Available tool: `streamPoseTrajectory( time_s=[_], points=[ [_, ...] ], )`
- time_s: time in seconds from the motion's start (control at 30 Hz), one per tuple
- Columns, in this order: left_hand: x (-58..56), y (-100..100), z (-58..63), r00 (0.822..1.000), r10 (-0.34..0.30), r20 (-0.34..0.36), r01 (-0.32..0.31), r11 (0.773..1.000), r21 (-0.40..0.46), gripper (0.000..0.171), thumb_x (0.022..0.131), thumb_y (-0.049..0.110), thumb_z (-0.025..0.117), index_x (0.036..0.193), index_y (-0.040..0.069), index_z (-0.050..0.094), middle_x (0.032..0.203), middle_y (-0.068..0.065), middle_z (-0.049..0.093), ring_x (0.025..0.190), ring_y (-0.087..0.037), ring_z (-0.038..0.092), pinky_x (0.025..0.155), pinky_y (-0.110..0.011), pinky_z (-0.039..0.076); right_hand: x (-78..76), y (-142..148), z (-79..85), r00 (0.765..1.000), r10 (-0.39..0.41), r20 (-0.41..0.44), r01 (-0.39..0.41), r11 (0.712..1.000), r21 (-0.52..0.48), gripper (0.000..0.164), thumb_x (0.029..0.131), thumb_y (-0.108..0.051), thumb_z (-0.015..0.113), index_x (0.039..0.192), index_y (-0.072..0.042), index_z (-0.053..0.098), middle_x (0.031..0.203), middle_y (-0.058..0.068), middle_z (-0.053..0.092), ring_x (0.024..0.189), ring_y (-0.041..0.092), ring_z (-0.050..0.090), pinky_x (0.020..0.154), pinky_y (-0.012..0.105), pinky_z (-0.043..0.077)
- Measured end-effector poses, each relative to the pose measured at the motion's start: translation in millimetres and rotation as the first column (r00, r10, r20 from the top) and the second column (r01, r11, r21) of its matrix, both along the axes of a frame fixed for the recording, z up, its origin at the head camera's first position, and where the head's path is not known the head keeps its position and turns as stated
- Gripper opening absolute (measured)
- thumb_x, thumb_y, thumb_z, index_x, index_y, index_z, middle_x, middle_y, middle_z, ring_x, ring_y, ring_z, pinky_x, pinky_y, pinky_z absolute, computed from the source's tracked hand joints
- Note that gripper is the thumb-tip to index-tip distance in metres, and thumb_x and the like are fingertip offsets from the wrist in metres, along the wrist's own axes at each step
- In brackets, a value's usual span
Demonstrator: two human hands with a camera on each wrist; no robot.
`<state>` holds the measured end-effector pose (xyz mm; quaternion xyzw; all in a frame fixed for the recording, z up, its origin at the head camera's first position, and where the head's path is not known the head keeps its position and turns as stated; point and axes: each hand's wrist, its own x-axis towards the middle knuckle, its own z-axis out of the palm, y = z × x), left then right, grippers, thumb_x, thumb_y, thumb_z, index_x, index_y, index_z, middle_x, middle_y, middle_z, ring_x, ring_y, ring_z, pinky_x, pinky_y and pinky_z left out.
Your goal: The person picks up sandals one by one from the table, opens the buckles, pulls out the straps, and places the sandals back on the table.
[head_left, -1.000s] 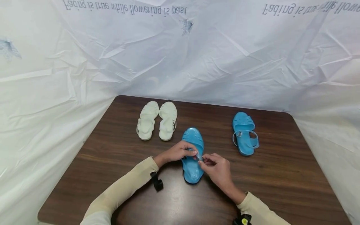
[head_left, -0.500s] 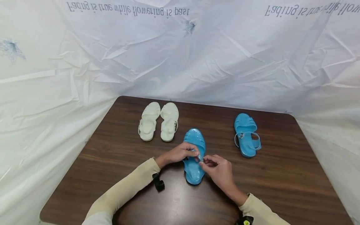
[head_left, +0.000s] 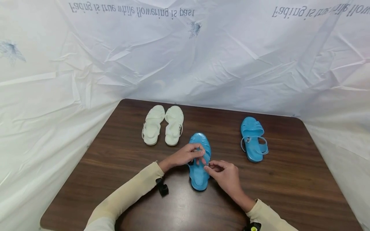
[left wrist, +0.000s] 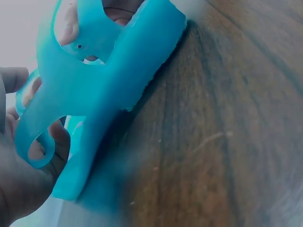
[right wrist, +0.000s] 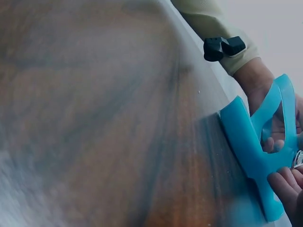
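Note:
A glossy blue sandal (head_left: 199,182) lies on the table between both hands, toe pointing away. My right hand (head_left: 226,175) pinches at the metal buckle (right wrist: 298,160) on the sandal's right side; its fingertips partly hide the buckle. Over the sandal's middle is my left hand (head_left: 183,156), thumb and fingers apart. In the left wrist view, the looped ankle strap (left wrist: 21,142) passes in front of some left fingers, and the thumb stands free of it. Whether the left fingers touch the strap cannot be seen clearly.
A second blue sandal (head_left: 252,150) lies at the right, its strap looped over it. Two white sandals (head_left: 174,125) stand side by side at the back left. Behind the dark wooden table (head_left: 289,179) hangs a white printed sheet (head_left: 162,64).
My left thumb and fingers have spread apart from their earlier pinch on the strap. The right hand stays at the buckle. The blue sandal has hardly moved.

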<state>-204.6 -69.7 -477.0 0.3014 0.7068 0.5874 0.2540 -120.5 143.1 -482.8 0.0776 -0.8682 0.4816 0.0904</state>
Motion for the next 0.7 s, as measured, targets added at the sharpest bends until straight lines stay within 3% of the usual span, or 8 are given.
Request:
streamPoseTrajectory(
  time_s=[0.1, 0.23, 0.4, 0.6, 0.7],
  points=[
    [0.2, -0.6, 2.2, 0.998, 0.011, -0.060, -0.012, 1.000, -0.018, 0.024, 0.110, 0.024, 0.047, 0.107, 0.007, 0.063, 0.090, -0.006, 0.076, 0.078, -0.021, 0.067, 0.067, -0.034, 0.053, -1.6, 0.4, 0.5, 1.000, 0.010, 0.028, -0.010, 1.000, -0.014, 0.019, 0.084, -0.025, 0.086, 0.095, -0.010, 0.081, 0.081, -0.005, 0.075, 0.069, 0.003, 0.070, 0.061, 0.022, 0.057],
    [0.3, -0.2, 3.6, 0.997, 0.002, -0.077, -0.004, 1.000, -0.021, 0.025, 0.110, 0.024, 0.048, 0.107, 0.005, 0.064, 0.090, -0.007, 0.074, 0.080, -0.021, 0.067, 0.072, -0.036, 0.056, -3.3, 1.3, 4.3, 0.998, 0.017, 0.055, -0.015, 0.999, -0.035, 0.029, 0.086, -0.031, 0.085, 0.104, -0.008, 0.079, 0.086, -0.002, 0.076, 0.069, 0.004, 0.070, 0.059, 0.024, 0.057],
    [2.0, 1.5, 8.7, 0.993, 0.028, -0.116, -0.035, 0.998, -0.060, 0.029, 0.109, 0.028, 0.051, 0.107, 0.003, 0.066, 0.091, -0.006, 0.074, 0.080, -0.023, 0.066, 0.065, -0.036, 0.054, -3.3, 2.7, 11.7, 1.000, 0.021, 0.001, -0.021, 0.999, -0.040, 0.039, 0.085, -0.033, 0.085, 0.114, -0.008, 0.076, 0.091, -0.001, 0.076, 0.072, 0.006, 0.071, 0.059, 0.025, 0.057],
    [2.9, 4.3, 12.9, 0.983, 0.045, -0.180, -0.066, 0.992, -0.111, 0.025, 0.107, 0.036, 0.055, 0.102, 0.016, 0.069, 0.089, 0.002, 0.072, 0.064, -0.023, 0.059, 0.055, -0.030, 0.048, -5.1, 5.3, 14.7, 0.998, 0.016, -0.064, -0.017, 1.000, -0.018, 0.025, 0.088, -0.028, 0.083, 0.106, -0.011, 0.079, 0.087, -0.005, 0.075, 0.075, 0.006, 0.069, 0.066, 0.024, 0.058],
    [2.6, 5.5, 13.5, 0.973, 0.028, -0.229, -0.058, 0.991, -0.122, 0.021, 0.107, 0.036, 0.056, 0.102, 0.020, 0.069, 0.090, 0.006, 0.071, 0.068, -0.018, 0.061, 0.061, -0.028, 0.050, -4.7, 7.2, 15.5, 0.997, 0.015, -0.071, -0.014, 1.000, 0.006, 0.017, 0.089, -0.023, 0.083, 0.101, -0.012, 0.080, 0.084, -0.006, 0.074, 0.074, 0.005, 0.069, 0.065, 0.024, 0.058]
  ],
)
